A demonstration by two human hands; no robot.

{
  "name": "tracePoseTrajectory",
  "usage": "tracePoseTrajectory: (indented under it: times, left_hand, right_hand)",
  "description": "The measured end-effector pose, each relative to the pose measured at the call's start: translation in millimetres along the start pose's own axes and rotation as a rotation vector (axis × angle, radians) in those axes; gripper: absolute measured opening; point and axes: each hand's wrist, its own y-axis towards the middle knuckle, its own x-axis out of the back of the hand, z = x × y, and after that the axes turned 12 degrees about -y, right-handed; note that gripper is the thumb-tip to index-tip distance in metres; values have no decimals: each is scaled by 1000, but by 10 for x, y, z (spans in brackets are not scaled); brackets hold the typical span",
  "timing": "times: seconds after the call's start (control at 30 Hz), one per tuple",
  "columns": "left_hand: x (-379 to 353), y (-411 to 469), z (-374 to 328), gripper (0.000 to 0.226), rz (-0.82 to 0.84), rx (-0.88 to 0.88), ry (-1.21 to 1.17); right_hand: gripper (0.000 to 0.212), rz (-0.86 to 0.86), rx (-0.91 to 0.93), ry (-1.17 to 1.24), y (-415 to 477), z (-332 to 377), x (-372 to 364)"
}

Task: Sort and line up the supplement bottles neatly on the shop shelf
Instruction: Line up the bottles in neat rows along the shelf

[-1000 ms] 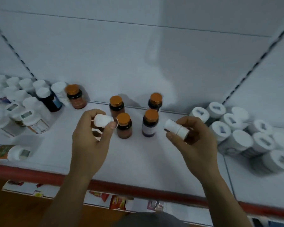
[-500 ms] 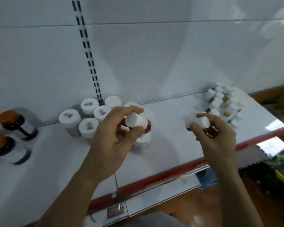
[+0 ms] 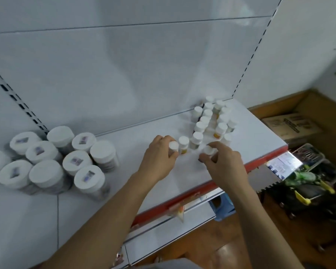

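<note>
My left hand (image 3: 159, 158) grips a small white-capped bottle (image 3: 173, 147), held upright just left of another small bottle (image 3: 183, 145) at the near end of a row. My right hand (image 3: 222, 162) holds a second small white-capped bottle (image 3: 209, 150) low over the white shelf (image 3: 147, 133), in front of the row. Several small white-capped bottles (image 3: 209, 121) stand in two rough lines running toward the back right corner.
Several large white-lidded jars (image 3: 62, 162) are grouped on the shelf's left part. A red strip (image 3: 260, 162) edges the shelf front. A cardboard box (image 3: 291, 125) and a basket of goods (image 3: 314, 183) sit on the floor at the right.
The view has swung right along the shelf, away from the orange-capped bottles. Both hands carried their small bottles to the row of small bottles on the right and lowered them to the shelf.
</note>
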Motion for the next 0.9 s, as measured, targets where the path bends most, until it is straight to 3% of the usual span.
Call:
tracePoseTrajectory:
  times: [0.1,0.23,0.37,0.43,0.63,0.9]
  left_hand:
    - [-63,29,-8,43,63,-7,-40]
    - [132,-79,-80,68,97,-6,8]
    - [809,-342,-89,46,108,-181,139]
    - [1212,-510,-16,36,18,-177,128]
    - [2198,-1311,684,41,-407,89,327]
    - [2740,-3025,1420,48,-687,533,372]
  right_hand:
    - [39,35,-9,47,-29,25,18]
    - [42,-40,-3,112,-104,87,108]
    - [32,-160,104,137,-143,313,207]
    - [28,-177,191,161,-141,548,180]
    - [25,-74,593,143,-11,1532,-246]
    - [27,39,1072,203,-552,3176,-814]
